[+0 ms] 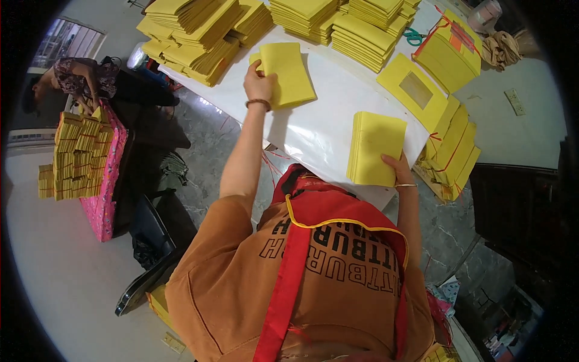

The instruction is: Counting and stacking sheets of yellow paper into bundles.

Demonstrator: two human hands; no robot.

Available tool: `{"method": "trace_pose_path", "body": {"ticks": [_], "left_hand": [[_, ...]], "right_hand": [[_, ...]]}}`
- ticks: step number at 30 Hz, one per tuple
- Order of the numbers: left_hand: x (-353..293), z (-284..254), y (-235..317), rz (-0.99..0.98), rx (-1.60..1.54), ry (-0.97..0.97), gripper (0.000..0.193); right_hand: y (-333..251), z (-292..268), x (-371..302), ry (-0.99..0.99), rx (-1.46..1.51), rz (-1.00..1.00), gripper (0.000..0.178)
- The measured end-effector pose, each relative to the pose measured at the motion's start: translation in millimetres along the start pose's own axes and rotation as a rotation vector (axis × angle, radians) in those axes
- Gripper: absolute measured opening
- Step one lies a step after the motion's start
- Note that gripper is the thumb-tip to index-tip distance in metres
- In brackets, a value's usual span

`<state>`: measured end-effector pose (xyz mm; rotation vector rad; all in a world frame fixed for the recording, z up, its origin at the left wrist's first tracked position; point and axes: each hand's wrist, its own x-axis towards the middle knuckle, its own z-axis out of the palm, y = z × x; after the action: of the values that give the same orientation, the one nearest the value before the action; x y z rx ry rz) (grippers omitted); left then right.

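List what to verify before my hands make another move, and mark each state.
1. Left hand on the left yellow bundle: ok, touching its left side.
2. Right hand on the right yellow stack: ok, at its right edge.
3. Right-hand grip secure: cannot tell, some fingers are hidden.
4. Teal-handled scissors away from both hands: ok, beside the stacks at the back.
5. Back-left yellow piles squared up: not ok, their edges are staggered.
6. Sheet count in the right yellow stack: cannot tell, the layers are too fine.
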<state>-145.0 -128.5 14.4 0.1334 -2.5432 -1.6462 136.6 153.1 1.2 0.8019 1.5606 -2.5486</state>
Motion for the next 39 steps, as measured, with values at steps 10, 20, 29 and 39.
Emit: {"method": "trace_pose_path", "body": {"ticks": [10,20,29,39], "left_hand": [[29,-9,-42,-0.117,0.338,0.148,0.052],[21,-15,-6,-0.259,0.533,0.006,0.055],[30,-9,-10,-0.103,0.572,0.071,0.063],[35,-5,-12,0.04,0.118,0.023,0.043]], "right_hand": [[-2,2,2,-0.021,-0.04,0.005,0.062],[6,0,6,0.019,-0.07,-0.025,0.067],[11,5,6,0.106,-0.001,-0.093,0.066],[22,-11,-13,-0.067,0.355,-0.124,0.053]]}}
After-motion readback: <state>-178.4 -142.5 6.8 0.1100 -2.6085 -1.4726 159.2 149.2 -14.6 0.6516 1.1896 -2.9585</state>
